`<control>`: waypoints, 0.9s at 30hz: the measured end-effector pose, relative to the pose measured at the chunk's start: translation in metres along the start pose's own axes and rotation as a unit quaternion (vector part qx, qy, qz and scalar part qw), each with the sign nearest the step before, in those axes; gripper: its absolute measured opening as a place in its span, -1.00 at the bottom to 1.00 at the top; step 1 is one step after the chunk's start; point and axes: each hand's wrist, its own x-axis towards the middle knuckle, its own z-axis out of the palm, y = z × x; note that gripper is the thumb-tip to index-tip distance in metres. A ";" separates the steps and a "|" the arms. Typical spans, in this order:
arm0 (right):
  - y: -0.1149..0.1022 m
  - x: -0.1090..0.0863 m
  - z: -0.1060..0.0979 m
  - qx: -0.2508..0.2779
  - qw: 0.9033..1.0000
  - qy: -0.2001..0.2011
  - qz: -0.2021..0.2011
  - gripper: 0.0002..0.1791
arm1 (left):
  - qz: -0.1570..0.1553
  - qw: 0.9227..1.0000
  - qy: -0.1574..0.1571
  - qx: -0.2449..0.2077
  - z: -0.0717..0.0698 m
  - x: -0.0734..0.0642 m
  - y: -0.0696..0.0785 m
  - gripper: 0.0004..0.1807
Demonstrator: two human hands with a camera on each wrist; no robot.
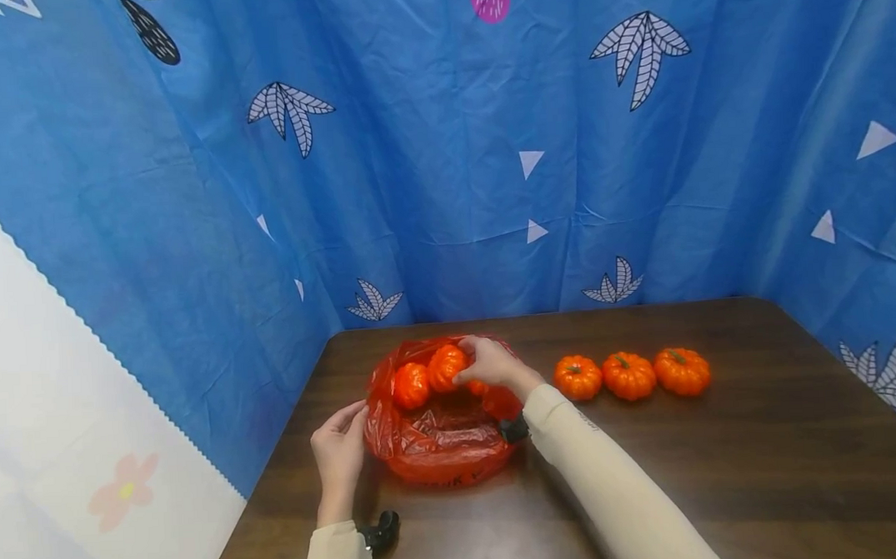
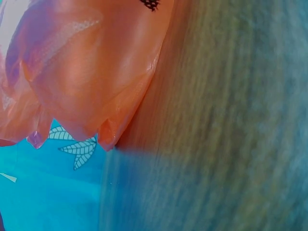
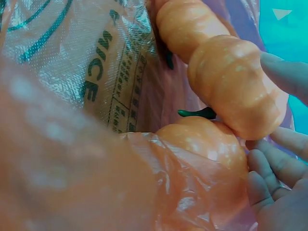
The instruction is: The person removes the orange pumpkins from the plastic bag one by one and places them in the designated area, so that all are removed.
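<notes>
A red plastic bag (image 1: 456, 467) lies with its mouth spread wide on the table. My left hand (image 1: 340, 443) pinches the bag's left rim; in the left wrist view only the bag's side (image 2: 91, 72) shows, without the fingers. Inside the bag, my right hand (image 1: 491, 366) grips a small orange pumpkin (image 3: 236, 86) between thumb and fingers. A second pumpkin (image 1: 411, 386) sits just left of it. The right wrist view shows a third pumpkin (image 3: 207, 139) below the held one, partly behind red film and close to the curled fingers.
Three more orange pumpkins stand in a row right of the bag: a near one (image 1: 577, 378), a middle one (image 1: 628, 377) and a far right one (image 1: 681, 372). The dark wooden table (image 1: 764, 466) ends at a blue patterned curtain (image 1: 450, 146). White cloth (image 1: 63, 413) hangs at the left.
</notes>
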 end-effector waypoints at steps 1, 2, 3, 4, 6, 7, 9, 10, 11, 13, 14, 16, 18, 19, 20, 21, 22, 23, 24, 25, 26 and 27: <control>0.001 0.000 0.001 -0.003 1.000 0.000 0.004 -0.24 | -0.002 1.000 0.000 0.000 0.000 0.000 0.000 -0.81; 0.001 0.000 0.001 -0.006 1.000 0.001 0.006 -0.24 | -0.002 1.000 -0.001 0.001 0.000 -0.001 0.000 -0.81; 0.002 0.001 0.002 -0.008 1.000 0.003 0.008 -0.25 | -0.002 1.000 -0.002 0.001 -0.001 -0.001 0.000 -0.80; 0.003 0.001 0.003 -0.009 1.000 0.005 0.008 -0.25 | -0.001 1.000 -0.003 -0.001 -0.001 -0.001 0.000 -0.80; 0.004 0.001 0.003 -0.007 1.000 0.009 0.010 -0.26 | 0.001 1.000 -0.006 -0.006 -0.001 0.000 0.001 -0.79; 0.004 0.001 0.003 -0.005 1.000 0.011 0.010 -0.27 | 0.000 1.000 -0.006 -0.008 0.000 0.000 0.001 -0.79; 0.005 0.002 0.004 -0.004 1.000 0.015 0.009 -0.27 | -0.002 1.000 -0.006 -0.011 0.000 0.002 0.001 -0.79; 0.005 0.001 0.004 -0.002 1.000 0.016 0.010 -0.27 | -0.004 1.000 -0.006 -0.010 0.000 0.002 0.002 -0.79; 0.005 0.001 0.005 0.002 1.000 0.016 0.011 -0.27 | -0.006 1.000 -0.005 -0.008 0.001 0.003 0.002 -0.80; 0.005 0.001 0.006 0.000 1.000 0.015 0.012 -0.24 | -0.010 1.000 -0.003 -0.004 0.001 0.003 0.003 -0.80; 0.005 0.001 0.007 -0.001 1.000 0.015 0.011 -0.23 | -0.011 1.000 -0.003 -0.001 0.001 0.003 0.003 -0.80; 0.005 0.001 0.009 -0.004 1.000 0.016 0.009 -0.22 | -0.013 1.000 -0.003 0.004 0.000 0.002 0.004 -0.80; 0.004 0.001 0.010 -0.008 1.000 0.016 0.006 -0.21 | -0.013 1.000 -0.003 0.004 -0.001 0.002 0.003 -0.80; 0.004 0.001 0.011 -0.011 1.000 0.017 0.005 -0.22 | -0.012 1.000 -0.004 0.003 -0.001 0.002 0.002 -0.80; 0.004 0.001 0.011 -0.013 1.000 0.018 0.005 -0.22 | -0.013 1.000 -0.004 0.002 -0.002 0.001 0.002 -0.80; 0.004 0.001 0.012 -0.013 1.000 0.017 0.006 -0.22 | -0.013 1.000 -0.004 0.001 -0.002 0.001 0.001 -0.79; 0.004 0.002 0.012 -0.015 1.000 0.018 0.006 -0.23 | -0.013 1.000 -0.004 0.000 -0.002 0.001 0.001 -0.79; 0.003 0.002 0.012 -0.017 1.000 0.018 0.007 -0.23 | -0.013 1.000 -0.004 -0.001 -0.003 0.001 0.000 -0.79; 0.003 0.002 0.012 -0.021 1.000 0.019 0.005 -0.24 | -0.014 1.000 -0.004 -0.003 -0.003 0.001 0.000 -0.78; 0.003 0.002 0.012 -0.024 1.000 0.020 0.005 -0.24 | -0.013 1.000 -0.004 -0.005 -0.003 0.001 0.000 -0.78; 0.002 0.002 0.012 -0.025 0.999 0.020 0.006 -0.24 | -0.012 1.000 -0.003 -0.005 -0.003 0.001 0.001 -0.78; 0.002 0.002 0.011 -0.027 0.999 0.021 0.005 -0.24 | -0.011 1.000 -0.003 -0.007 -0.003 0.001 0.001 -0.78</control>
